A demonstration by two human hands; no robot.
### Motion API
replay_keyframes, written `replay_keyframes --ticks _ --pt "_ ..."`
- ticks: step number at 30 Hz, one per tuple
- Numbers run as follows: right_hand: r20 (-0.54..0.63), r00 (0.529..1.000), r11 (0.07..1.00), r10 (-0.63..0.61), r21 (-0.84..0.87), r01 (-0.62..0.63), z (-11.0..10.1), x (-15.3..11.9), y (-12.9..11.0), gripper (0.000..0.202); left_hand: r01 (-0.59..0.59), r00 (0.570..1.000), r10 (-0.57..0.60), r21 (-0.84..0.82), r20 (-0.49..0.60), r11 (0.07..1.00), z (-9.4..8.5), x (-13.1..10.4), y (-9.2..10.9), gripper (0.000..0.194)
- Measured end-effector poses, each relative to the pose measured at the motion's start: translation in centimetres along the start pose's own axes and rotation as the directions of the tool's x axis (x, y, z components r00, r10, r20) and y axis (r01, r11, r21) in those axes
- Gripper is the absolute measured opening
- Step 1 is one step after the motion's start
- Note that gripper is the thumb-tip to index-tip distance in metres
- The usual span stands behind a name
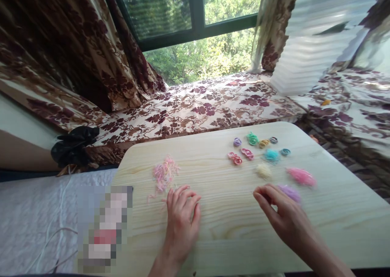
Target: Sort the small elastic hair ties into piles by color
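My left hand [183, 214] rests palm down on the pale wooden table [219, 228], fingers apart and holding nothing. Just beyond its fingertips lies a loose pile of mixed pink, yellow and lilac small rubber bands [165, 173]. My right hand [282, 214] hovers at the right with thumb and forefinger pinched together; whatever is between them is hidden. Partly behind it sits a purple heap of bands [290, 193]. Nearby are a pink heap [301, 177], a cream heap [263, 171] and a turquoise heap [271, 155].
Toward the back right are green bands [252, 138], yellow rings [263, 143], a purple coil [237, 142], red-pink rings [235, 158], pink rings [247, 154], a grey ring [273, 140] and a teal ring [285, 151]. A flower-patterned ledge [201, 106] borders the table; a black bag [74, 145] lies left.
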State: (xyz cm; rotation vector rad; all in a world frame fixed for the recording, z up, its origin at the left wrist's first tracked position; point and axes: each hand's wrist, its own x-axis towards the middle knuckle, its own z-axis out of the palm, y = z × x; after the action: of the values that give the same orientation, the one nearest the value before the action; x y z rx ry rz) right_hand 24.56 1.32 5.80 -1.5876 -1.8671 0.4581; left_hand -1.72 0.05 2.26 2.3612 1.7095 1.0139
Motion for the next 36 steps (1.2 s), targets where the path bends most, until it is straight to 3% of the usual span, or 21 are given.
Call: replay_keyframes --ticks 6,13,18,26,36 --pt "-0.088 0.991 0.991 0.098 -0.079 -0.105 -3.3 -0.8 1.6 0.034 -0.048 0.999 0.048 -0.007 0.011 0.999 0.5 0.4 0.3 0.023" --pt "-0.141 0.965 0.956 0.221 -0.165 -0.243 -5.6 -1.6 4.1 0.033 -0.062 0.998 0.062 -0.004 0.022 0.998 0.6 0.3 0.4 0.023" --pt "-0.122 0.961 0.946 0.247 -0.185 -0.267 -6.0 -2.1 5.3 0.034 -0.063 0.998 0.063 -0.002 0.031 0.998 0.6 0.0 0.5 0.022" --pt "-0.089 0.975 0.945 0.204 -0.242 -0.220 -6.0 -2.2 5.3 0.033 -0.085 0.996 0.085 0.016 0.017 0.996 0.6 0.0 0.3 0.021" --pt "-0.150 0.967 0.919 0.205 -0.309 -0.243 -6.6 -2.3 5.1 0.031 -0.110 0.994 0.110 0.032 -0.009 0.993 0.4 0.3 -0.3 0.019"
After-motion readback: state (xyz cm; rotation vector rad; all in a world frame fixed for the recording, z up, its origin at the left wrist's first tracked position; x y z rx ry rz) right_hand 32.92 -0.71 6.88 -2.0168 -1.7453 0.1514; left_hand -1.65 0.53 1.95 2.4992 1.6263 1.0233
